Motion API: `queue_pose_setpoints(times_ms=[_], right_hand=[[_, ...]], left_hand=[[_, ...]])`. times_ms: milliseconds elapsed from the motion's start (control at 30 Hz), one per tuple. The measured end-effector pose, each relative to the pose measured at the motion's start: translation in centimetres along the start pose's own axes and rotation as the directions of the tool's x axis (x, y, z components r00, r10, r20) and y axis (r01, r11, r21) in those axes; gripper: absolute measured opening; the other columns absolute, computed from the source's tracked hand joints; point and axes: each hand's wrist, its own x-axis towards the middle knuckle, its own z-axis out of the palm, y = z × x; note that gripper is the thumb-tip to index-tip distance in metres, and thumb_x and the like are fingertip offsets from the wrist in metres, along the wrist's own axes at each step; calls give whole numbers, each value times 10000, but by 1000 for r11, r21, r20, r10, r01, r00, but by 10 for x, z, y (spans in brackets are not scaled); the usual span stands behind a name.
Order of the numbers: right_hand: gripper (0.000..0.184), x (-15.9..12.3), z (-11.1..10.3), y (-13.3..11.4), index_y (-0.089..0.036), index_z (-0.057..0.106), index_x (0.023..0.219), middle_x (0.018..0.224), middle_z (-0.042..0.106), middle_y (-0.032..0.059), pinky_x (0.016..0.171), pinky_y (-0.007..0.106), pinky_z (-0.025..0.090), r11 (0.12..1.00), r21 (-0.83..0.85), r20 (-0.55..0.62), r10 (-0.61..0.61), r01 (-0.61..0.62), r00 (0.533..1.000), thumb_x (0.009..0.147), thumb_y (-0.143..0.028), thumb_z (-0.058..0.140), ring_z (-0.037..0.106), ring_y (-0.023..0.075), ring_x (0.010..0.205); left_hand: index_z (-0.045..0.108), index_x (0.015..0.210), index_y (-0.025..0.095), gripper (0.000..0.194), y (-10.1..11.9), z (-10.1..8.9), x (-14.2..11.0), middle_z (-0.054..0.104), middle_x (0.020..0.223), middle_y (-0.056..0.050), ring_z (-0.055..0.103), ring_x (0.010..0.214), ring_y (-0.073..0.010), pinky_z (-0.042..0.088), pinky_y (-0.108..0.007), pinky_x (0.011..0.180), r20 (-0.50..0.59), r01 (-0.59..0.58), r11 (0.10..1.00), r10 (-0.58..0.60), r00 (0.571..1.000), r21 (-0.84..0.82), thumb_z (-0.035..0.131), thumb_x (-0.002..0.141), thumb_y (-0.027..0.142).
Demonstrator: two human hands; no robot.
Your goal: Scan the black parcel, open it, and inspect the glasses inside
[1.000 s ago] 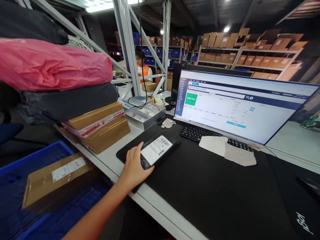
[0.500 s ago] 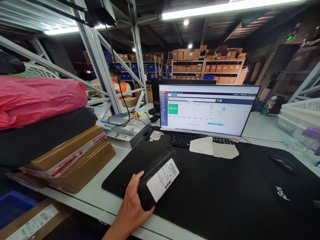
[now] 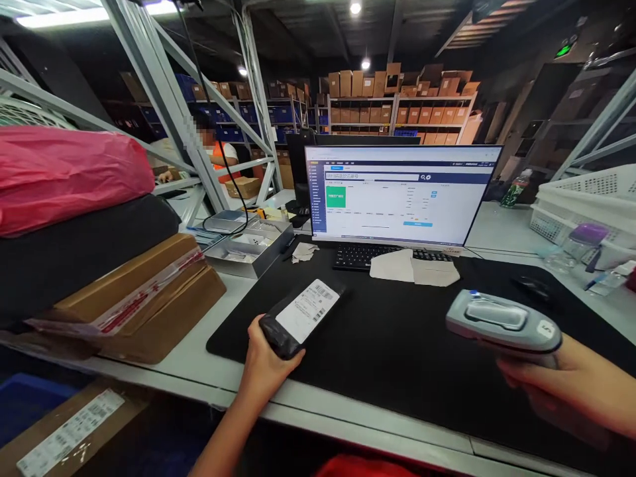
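My left hand grips the near end of a black plastic-wrapped parcel, thumb on one side and fingers on the other. A white shipping label with barcodes faces up on the parcel, which is on or just above the black desk mat. At the right, my right hand is wrapped round the handle of a grey barcode scanner. The scanner is held over the mat, its head pointing left towards the parcel. Part of the handle is hidden by the hand and smeared by motion.
A monitor stands behind a keyboard partly covered by white paper. To the left are stacked parcels and a grey tray. A mouse and white baskets are on the right. A person works beyond the frame.
My right hand has come into view from the right with the barcode scanner. The parcel, still in my left hand, is turned so its label faces up more. The camera view has shifted.
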Motion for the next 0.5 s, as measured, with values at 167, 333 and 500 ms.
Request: queue_pose_setpoints(times_ms=[167, 333, 500], right_hand=[[383, 5, 42, -53, -165, 603, 1011, 694, 624, 34, 446, 232, 386, 995, 32, 248, -103, 98, 963, 797, -476, 671, 523, 124, 489], [167, 5, 57, -50, -161, 605, 945, 698, 606, 1, 434, 173, 373, 987, -25, 332, -144, 161, 932, 823, -275, 609, 507, 90, 516], [107, -2, 61, -37, -159, 595, 904, 678, 556, -11, 405, 157, 323, 992, 0, 328, -115, 122, 938, 857, -254, 581, 448, 73, 500]], left_hand=[[370, 1400, 151, 739, 26, 5, -19, 527, 1370, -224, 544, 1306, -373, 508, -580, 1056, -109, -594, 802, 597, 795, 61, 723, 754, 219], [405, 1365, 178, 649, 39, 9, -25, 565, 1321, -199, 539, 1322, -346, 523, -529, 1010, -161, -700, 711, 701, 695, 67, 681, 778, 149], [406, 1360, 200, 681, 42, 2, -13, 553, 1314, -191, 543, 1307, -347, 506, -542, 1012, -211, -681, 726, 683, 699, 95, 716, 756, 149]])
